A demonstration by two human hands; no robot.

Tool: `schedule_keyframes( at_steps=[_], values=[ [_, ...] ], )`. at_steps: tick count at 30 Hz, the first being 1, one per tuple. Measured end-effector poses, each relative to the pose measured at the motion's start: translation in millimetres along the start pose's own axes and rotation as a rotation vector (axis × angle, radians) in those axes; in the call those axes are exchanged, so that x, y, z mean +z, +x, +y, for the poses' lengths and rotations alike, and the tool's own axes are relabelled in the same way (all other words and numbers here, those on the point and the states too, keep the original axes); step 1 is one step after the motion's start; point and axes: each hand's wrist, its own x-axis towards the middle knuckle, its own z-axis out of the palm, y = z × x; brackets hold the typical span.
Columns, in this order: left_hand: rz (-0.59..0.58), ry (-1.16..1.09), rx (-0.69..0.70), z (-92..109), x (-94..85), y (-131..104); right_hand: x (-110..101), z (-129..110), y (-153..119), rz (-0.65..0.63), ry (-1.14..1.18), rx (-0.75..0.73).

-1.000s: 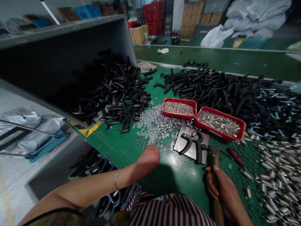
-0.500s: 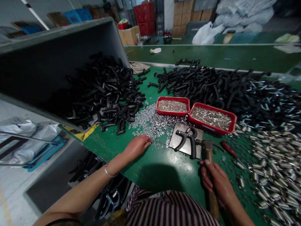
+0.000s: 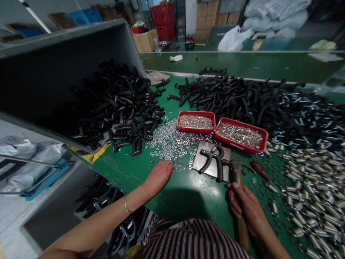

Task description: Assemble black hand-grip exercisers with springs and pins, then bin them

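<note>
- Curling its fingers down near the near ends of the loose washers (image 3: 167, 141), the left hand (image 3: 159, 176) lies low over the green table (image 3: 185, 180), inward from the near edge; how far its fingertips are parted, and whether they have hold of a ring, I cannot tell
- Wrapping its fingers and thumb around the wooden shaft of the claw hammer (image 3: 236, 165), the right hand (image 3: 246, 203) keeps the tool's head just beside the right edge of the steel plate (image 3: 212, 167)
- Lying on that plate, a black two-legged handle assembly (image 3: 220, 169) has its joined end towards the plate's far edge and its legs towards the near one
- Sitting beyond the plate, the left red tray (image 3: 196, 130) and right red tray (image 3: 237, 145) carry small metal parts
- Resting right of the hammer is a red-handled tool (image 3: 260, 170), with metal sleeves (image 3: 309, 187) heaped towards the table's right side
- Spreading towards the far edge is a pile of black handles (image 3: 229, 94)
- Leaning over the table's left edge, a tipped grey bin (image 3: 132, 46) holds more black handles, some spilling out
</note>
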Motion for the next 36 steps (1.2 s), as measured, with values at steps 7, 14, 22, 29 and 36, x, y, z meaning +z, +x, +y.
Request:
schedule_keyframes(
  at_steps=[7, 14, 22, 29, 36],
  values=[
    [0.085, -0.382, -0.073, 5.8, -19.3, 15.9, 5.5, -3.7, -0.7, 0.019, 0.016, -0.011],
    [0.16, -0.821, 0.024, 44.1, -45.8, 116.6, 4.1, -2.8, 2.6, 0.017, 0.049, 0.018],
    [0.096, -0.856, 0.144, 67.5, -22.6, 208.8, -3.1, 3.4, 8.0, 0.017, 0.098, 0.063],
    [0.134, -0.82, 0.114, 62.1, -6.9, 211.5, -5.6, -0.6, 9.9, 0.03, 0.118, 0.158],
    [0.154, -0.825, 0.094, 67.4, -3.7, 211.4, -5.1, -4.5, 11.1, 0.005, 0.113, 0.139]
  ],
)
